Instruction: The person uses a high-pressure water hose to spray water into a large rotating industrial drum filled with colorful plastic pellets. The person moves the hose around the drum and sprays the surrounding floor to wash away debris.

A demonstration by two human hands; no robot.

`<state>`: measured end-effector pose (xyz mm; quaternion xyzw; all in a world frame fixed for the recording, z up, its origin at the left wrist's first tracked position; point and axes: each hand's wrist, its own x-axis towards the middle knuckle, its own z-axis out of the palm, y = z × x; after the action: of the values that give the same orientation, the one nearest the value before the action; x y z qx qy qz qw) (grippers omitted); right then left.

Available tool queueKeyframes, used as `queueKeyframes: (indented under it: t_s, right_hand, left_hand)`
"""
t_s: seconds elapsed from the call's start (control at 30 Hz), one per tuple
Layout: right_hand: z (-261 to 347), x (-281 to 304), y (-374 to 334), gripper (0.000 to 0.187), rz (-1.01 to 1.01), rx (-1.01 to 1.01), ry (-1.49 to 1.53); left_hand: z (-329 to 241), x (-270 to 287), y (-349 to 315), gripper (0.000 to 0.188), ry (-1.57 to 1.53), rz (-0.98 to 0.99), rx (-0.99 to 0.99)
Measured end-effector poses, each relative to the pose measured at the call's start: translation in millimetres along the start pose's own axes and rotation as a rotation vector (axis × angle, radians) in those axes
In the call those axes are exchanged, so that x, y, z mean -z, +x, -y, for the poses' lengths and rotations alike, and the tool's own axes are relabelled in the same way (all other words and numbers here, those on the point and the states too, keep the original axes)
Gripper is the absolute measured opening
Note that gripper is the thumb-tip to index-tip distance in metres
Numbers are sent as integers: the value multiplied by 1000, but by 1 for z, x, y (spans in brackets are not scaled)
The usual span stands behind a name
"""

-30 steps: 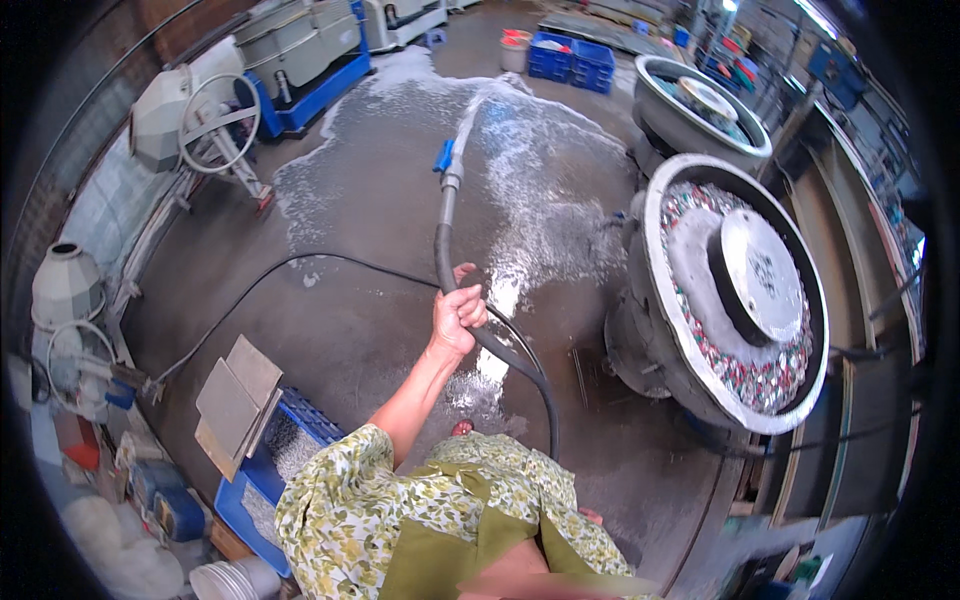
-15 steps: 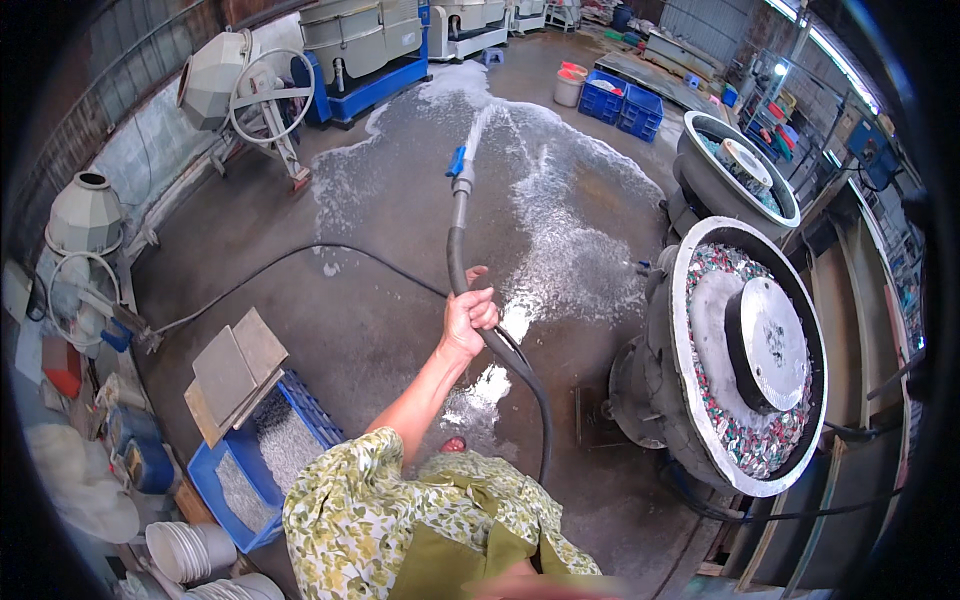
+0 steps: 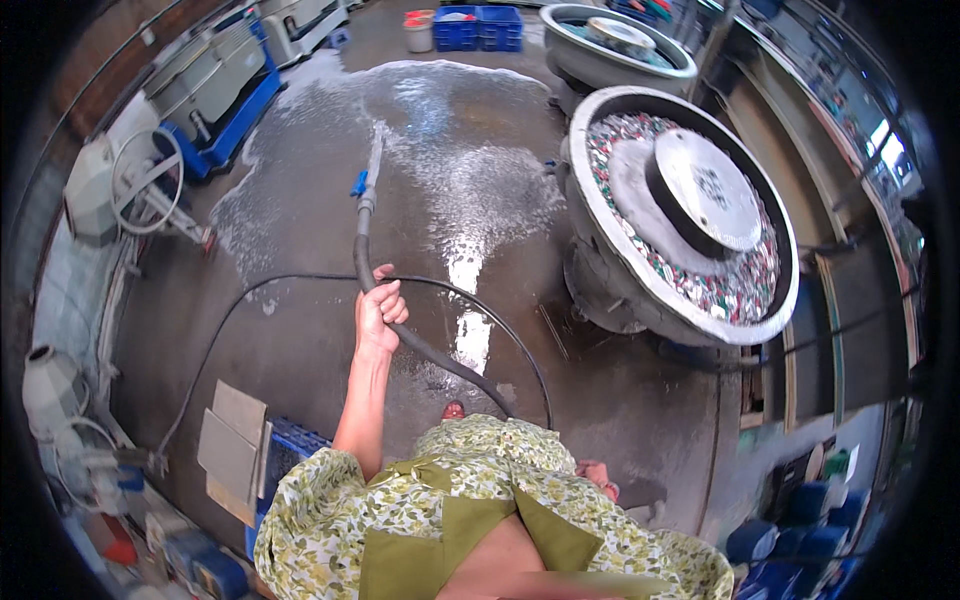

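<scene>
My left hand (image 3: 381, 312) is closed around a dark hose (image 3: 362, 262), ahead of my body. The hose has a grey pipe end (image 3: 367, 203) with a blue valve lever (image 3: 359, 184), and water streams from it onto the wet floor (image 3: 300, 190). Behind my grip the hose runs back toward my right side, where my clothing hides it. What looks like my right hand (image 3: 594, 474) shows small beside my clothing at the lower right; its fingers are not clear.
To the right stands a round tub (image 3: 583, 215) of small coloured pieces, with a second tub (image 3: 672, 77) beyond. A thin black cable (image 3: 225, 330) loops over the floor. Blue crates (image 3: 455, 34) stand far off; at left are a wheeled mixer (image 3: 92, 195) and cardboard sheets (image 3: 230, 455).
My view has swung to the right, so the tubs sit farther left and higher. My left hand still grips the running hose. The likely right hand has come into sight.
</scene>
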<state>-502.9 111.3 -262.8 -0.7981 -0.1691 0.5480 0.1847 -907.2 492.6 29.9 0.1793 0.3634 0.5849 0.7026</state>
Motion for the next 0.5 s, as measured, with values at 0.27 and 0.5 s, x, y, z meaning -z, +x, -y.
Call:
queueKeyframes:
  t_s: [0.27,0.5]
  right_hand:
    - [-5,-4,-11,42,-100,-125,388]
    - [-85,-8,-13,39,-106,-24,117]
  left_hand:
    - [56,5,-16,27,60,14,282]
    - [104,-14,-33,24,38,90,457]
